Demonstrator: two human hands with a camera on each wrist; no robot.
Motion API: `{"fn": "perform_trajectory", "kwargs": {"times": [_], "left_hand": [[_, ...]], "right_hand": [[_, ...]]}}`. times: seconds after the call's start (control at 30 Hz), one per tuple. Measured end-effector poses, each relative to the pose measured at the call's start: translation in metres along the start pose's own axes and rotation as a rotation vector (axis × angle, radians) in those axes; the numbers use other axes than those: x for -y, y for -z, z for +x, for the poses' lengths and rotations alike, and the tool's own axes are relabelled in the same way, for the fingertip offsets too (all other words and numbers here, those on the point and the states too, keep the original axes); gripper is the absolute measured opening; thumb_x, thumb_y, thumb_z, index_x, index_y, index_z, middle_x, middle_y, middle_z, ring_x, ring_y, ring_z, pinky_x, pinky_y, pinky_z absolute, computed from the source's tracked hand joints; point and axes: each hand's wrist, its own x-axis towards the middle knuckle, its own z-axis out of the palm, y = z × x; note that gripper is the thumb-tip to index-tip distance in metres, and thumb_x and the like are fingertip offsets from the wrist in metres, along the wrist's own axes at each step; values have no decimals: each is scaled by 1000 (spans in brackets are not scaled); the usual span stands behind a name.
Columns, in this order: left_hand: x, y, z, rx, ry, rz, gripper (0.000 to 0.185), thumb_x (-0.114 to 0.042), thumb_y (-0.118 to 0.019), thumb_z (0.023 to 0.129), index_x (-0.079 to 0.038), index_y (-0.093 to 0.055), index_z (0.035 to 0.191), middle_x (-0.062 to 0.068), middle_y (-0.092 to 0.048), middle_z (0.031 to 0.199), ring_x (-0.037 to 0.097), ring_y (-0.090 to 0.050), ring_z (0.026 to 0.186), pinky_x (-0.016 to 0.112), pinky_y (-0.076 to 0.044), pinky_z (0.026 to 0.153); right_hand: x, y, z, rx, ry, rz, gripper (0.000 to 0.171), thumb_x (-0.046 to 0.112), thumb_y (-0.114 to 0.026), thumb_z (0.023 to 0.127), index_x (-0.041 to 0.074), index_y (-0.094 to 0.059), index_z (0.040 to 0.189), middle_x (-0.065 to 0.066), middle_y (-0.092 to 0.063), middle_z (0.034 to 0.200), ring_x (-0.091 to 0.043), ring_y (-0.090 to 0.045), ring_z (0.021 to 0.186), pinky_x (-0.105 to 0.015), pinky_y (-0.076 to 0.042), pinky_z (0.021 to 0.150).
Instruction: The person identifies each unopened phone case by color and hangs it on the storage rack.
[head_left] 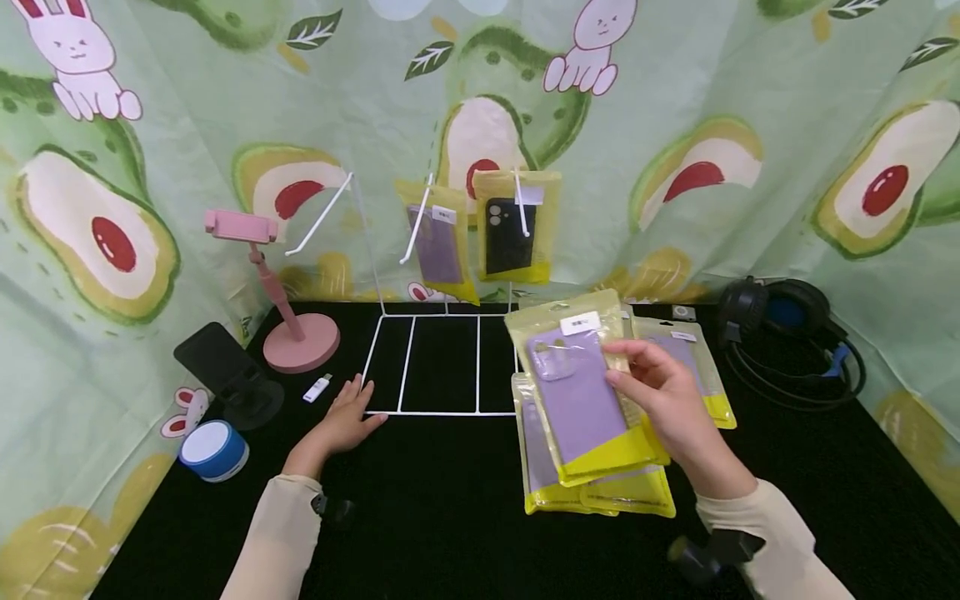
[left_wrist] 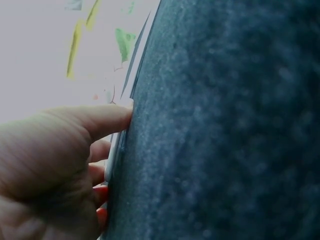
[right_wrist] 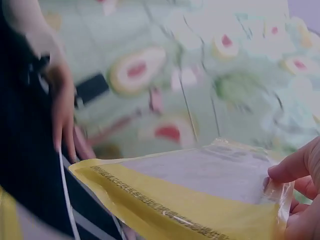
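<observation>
My right hand (head_left: pixel 663 392) grips a yellow-edged clear bag with a purple phone case (head_left: pixel 576 390) by its right edge, lifted over a pile of similar bags (head_left: pixel 592 492) on the black table. The right wrist view shows the same bag (right_wrist: pixel 190 190) pinched by my fingers (right_wrist: pixel 292 167). My left hand (head_left: pixel 347 415) lies flat on the table, fingers straight, touching the front left corner of a white wire rack's base (head_left: pixel 442 367). On the rack's hooks hang a purple-case bag (head_left: pixel 437 242) and a black-case bag (head_left: pixel 513 225).
A pink phone stand (head_left: pixel 288 321), a black stand (head_left: pixel 225 371), a white USB stick (head_left: pixel 317 387) and a blue-and-white round speaker (head_left: pixel 214 450) sit at the left. Black headphones with cable (head_left: pixel 787 333) lie at the right. Printed cloth walls the table on three sides.
</observation>
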Motion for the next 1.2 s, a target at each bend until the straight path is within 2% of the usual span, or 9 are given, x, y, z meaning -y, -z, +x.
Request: {"fn": "perform_trajectory", "kwargs": {"times": [0.13, 0.3, 0.37, 0.57, 0.83, 0.97, 1.2], "left_hand": [[0, 0, 3, 5, -2, 10, 69, -28, -49, 98, 9, -17, 146, 30, 2, 153, 46, 4, 140, 58, -3, 112], [0, -1, 3, -7, -18, 7, 68, -27, -50, 98, 10, -18, 146, 31, 1, 152, 46, 3, 140, 59, -4, 111], [0, 0, 3, -14, -27, 4, 68, -26, -50, 97, 11, -19, 145, 32, 1, 152, 47, 2, 140, 59, -4, 112], [2, 2, 1, -22, -52, 13, 68, -26, -50, 97, 12, -19, 144, 33, 0, 152, 48, 1, 139, 59, -4, 111], [3, -4, 0, -51, -65, 16, 68, -24, -52, 96, 13, -22, 143, 35, -4, 150, 49, -2, 139, 60, -7, 111], [3, -4, -1, -41, -40, 18, 67, -24, -51, 97, 12, -21, 144, 34, -3, 151, 48, -1, 139, 60, -7, 111], [1, -3, 0, -29, -5, 21, 68, -25, -51, 97, 10, -20, 145, 32, -2, 152, 47, 1, 140, 59, -6, 111]], "right_hand": [[13, -39, 19, 111, 83, 88, 27, -8, -60, 87, 9, -65, 107, 4, -63, 99, -11, -49, 77, -19, -44, 67], [32, -79, 41, 212, 94, 102, 25, -4, -62, 87, -4, -61, 112, 0, -58, 89, -12, -45, 70, -20, -41, 61], [36, -91, 49, 241, 91, 107, 27, -4, -62, 87, -8, -57, 114, -2, -55, 85, -13, -45, 69, -21, -41, 61], [40, -116, 68, 290, 87, 119, 27, -5, -60, 88, -8, -57, 115, -3, -53, 82, -15, -48, 68, -21, -43, 61], [27, -125, 87, 219, -33, 79, 26, 0, -61, 88, -2, -61, 114, -5, -59, 90, -18, -49, 74, -22, -44, 65], [18, -129, 102, 162, -84, 58, 26, 0, -62, 88, 0, -62, 114, -4, -58, 92, -17, -48, 81, -22, -43, 70], [4, -142, 145, 15, -51, 25, 26, -3, -62, 86, -2, -62, 112, -1, -49, 83, -13, -46, 81, -20, -42, 71]]}}
